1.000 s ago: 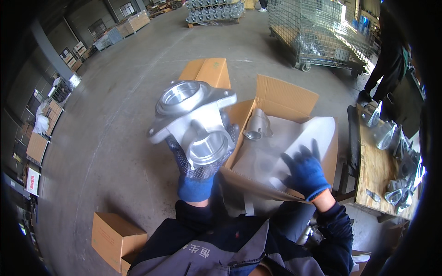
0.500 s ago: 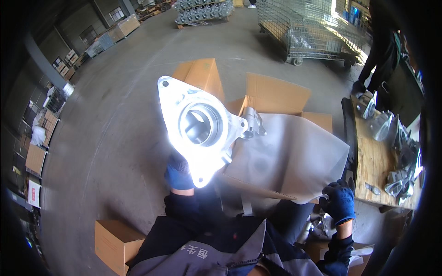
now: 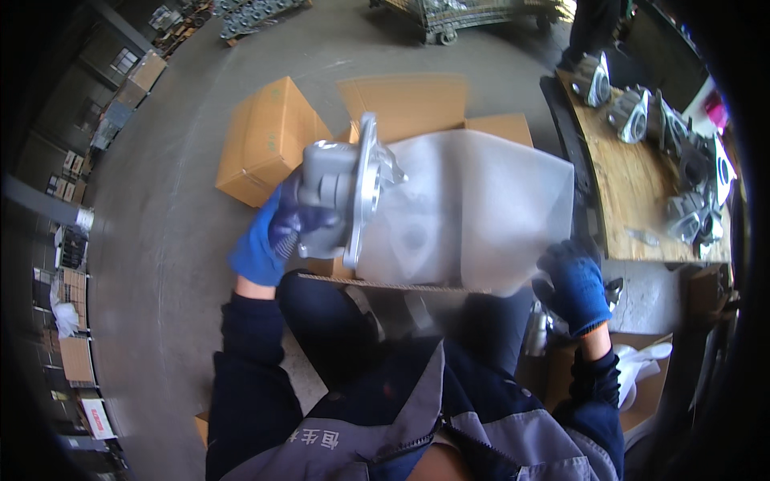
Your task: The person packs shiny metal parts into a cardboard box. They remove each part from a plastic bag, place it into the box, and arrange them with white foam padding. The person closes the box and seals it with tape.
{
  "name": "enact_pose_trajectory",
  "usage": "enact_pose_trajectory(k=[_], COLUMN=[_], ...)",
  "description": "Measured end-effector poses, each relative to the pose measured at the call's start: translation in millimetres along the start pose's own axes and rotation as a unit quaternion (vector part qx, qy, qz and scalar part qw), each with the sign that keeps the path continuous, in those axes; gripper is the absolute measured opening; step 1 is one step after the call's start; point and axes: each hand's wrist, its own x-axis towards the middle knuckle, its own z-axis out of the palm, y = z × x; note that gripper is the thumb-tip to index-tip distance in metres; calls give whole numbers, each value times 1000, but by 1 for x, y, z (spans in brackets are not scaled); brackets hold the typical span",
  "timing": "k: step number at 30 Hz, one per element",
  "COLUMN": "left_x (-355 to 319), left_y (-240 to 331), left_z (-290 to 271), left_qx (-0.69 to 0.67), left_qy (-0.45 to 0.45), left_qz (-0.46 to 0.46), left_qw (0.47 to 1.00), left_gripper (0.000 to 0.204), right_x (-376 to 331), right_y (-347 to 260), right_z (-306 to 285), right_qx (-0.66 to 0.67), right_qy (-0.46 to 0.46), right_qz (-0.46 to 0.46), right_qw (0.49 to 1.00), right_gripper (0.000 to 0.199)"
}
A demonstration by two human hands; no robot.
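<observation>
My left hand [image 3: 277,228], in a blue glove, grips a silvery cast metal housing [image 3: 329,168] from its left side. The housing's flat flange now stands nearly edge-on, facing right. It is held over the left part of a translucent plastic sheet [image 3: 513,192], which lies across an open cardboard box [image 3: 401,98]. A faint flange-like outline shows through the plastic. My right hand [image 3: 576,289], also gloved in blue, has its fingers closed at the sheet's near right corner; its fingertips are slightly blurred.
A closed carton [image 3: 261,140] stands left of the open box. On the right, a wooden bench [image 3: 626,192] carries several metal castings [image 3: 630,116]. Another carton [image 3: 650,401] with white wrapping is at lower right. Beyond the bench's far end stands a person [image 3: 593,32], near a wire cage cart [image 3: 469,18].
The housing has turned from showing its round bore to nearly edge-on, and my left hand has come into fuller view. My right hand stays at the sheet's corner. The whole view has shifted.
</observation>
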Motion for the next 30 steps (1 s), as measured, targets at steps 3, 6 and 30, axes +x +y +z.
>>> enact_pose_trajectory(k=[3, 6, 30], left_x=[21, 37, 46], left_y=[32, 25, -72], left_z=[15, 26, 32], left_qx=[-32, 25, 666], left_qy=[-91, -118, -104], left_qz=[-182, -329, -169], left_qw=[978, 937, 719], left_gripper=[61, 53, 65], right_x=[4, 7, 8], right_y=[-5, -11, -3], right_z=[0, 1, 7], right_qx=[9, -8, 44], right_qy=[-4, -9, -38], right_qz=[13, 26, 25], right_qw=[1000, 1000, 998], right_gripper=[19, 20, 25])
